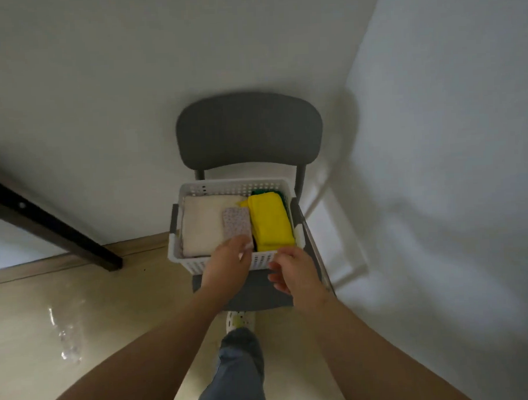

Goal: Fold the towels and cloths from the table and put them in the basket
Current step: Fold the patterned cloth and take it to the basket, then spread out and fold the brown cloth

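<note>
A white plastic basket (235, 185), its walls pierced with rows of small holes, is sitting on the padded seat of a grey chair (249, 131) with a rounded, fabric-covered backrest. Folded things are lying inside the basket: a thick cream towel (201, 223) is filling the left half as a soft, squarish block, and a small rectangular patterned cloth (236, 223), pale with fine speckles, is lying on the towel's right part. A bright yellow cloth (270, 223), folded into a long, plump rectangle, is taking up the right side, and a strip of green cloth (283, 196) is showing at its far right edge, against the basket wall. The left hand (228, 268) is reaching over the basket's near rim, its fingers touching the near end of the patterned cloth; whether they are pinching it or only lying on it is blurred, and I cannot tell. The right hand (296, 271) is hovering just in front of the near wall, below the yellow cloth, with its fingers loosely curled and holding nothing. A dark, square-edged table leg (52, 227) is slanting down at the left to a glossy, pale floor (110, 312). A leg in grey-blue trousers (234, 379) is showing at the bottom, with a white perforated slipper (240, 320) just under the chair's front edge.
</note>
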Demonstrator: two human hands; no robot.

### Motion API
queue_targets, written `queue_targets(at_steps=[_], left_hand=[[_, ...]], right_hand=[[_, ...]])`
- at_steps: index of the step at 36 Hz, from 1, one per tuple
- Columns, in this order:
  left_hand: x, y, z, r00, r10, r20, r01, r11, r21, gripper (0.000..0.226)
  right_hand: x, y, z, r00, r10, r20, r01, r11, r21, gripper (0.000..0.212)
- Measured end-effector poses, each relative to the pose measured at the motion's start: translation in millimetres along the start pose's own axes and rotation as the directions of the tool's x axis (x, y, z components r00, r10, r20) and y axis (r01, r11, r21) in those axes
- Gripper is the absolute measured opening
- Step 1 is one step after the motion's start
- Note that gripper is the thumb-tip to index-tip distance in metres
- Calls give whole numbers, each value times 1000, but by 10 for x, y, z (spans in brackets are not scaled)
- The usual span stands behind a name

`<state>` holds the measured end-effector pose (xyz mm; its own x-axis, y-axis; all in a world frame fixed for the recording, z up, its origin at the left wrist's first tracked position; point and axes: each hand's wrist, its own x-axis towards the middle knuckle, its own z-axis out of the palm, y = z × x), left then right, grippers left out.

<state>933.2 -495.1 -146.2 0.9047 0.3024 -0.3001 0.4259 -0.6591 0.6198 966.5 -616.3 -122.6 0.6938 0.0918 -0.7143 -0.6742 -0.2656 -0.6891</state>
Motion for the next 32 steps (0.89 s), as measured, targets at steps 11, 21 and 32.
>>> queue_targets(at_steps=[11, 21, 32], left_hand=[[-2037, -34, 97, 950, -311, -17, 269, 847, -459, 15], [-3451, -412, -108, 967, -249, -45, 184, 814, -550, 16], [-5486, -1674, -349, 958, -278, -74, 206, 844, -495, 16]], right_hand=[[-1578, 1037, -187, 989, -96, 114, 101, 994, -46, 11], [-2685, 1925, 81, 981, -173, 83, 171, 985, 23, 19], [-4307, 3419, 1069, 978, -92, 187, 84, 995, 51, 12]])
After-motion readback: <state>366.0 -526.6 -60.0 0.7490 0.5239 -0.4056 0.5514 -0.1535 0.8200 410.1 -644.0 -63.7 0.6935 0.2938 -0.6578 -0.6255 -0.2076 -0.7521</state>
